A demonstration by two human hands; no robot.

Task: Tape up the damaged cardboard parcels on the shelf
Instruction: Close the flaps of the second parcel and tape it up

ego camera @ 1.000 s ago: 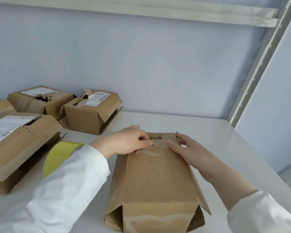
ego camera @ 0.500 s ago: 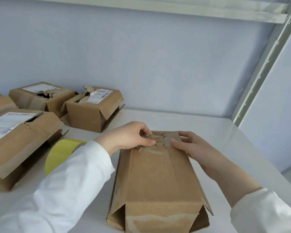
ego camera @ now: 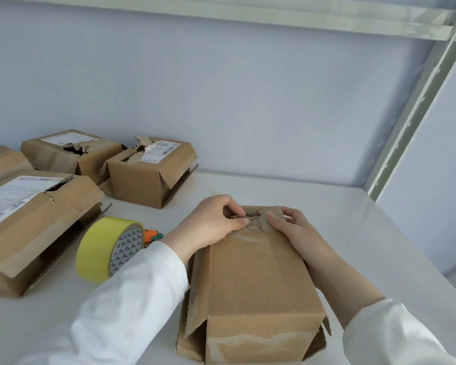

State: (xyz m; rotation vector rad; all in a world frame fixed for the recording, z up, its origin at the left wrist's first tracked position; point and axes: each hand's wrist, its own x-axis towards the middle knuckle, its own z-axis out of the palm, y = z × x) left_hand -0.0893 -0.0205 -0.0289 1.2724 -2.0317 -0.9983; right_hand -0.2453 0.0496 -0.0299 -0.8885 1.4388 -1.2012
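A brown cardboard parcel (ego camera: 253, 285) lies lengthwise in front of me on the white shelf (ego camera: 366, 233). Its far top edge is torn, with ragged corrugated scraps. My left hand (ego camera: 211, 225) has its fingers curled and pinches the torn cardboard at that far end. My right hand (ego camera: 295, 230) grips the same far end from the right, thumb pressing on the torn flap and fingers curled over the edge. A yellow tape roll (ego camera: 103, 248) stands on its edge left of my left sleeve, untouched.
Several damaged parcels sit at the left: one with a torn top (ego camera: 148, 177), one with a hole (ego camera: 69, 154), and a large labelled one (ego camera: 34, 227). A small orange and green object (ego camera: 152, 235) lies behind the tape roll. A metal upright (ego camera: 419, 101) stands at the right.
Both hands have drawn closer together over the tear. My left fingers have curled onto the torn scraps, and my right thumb has moved onto the flap.
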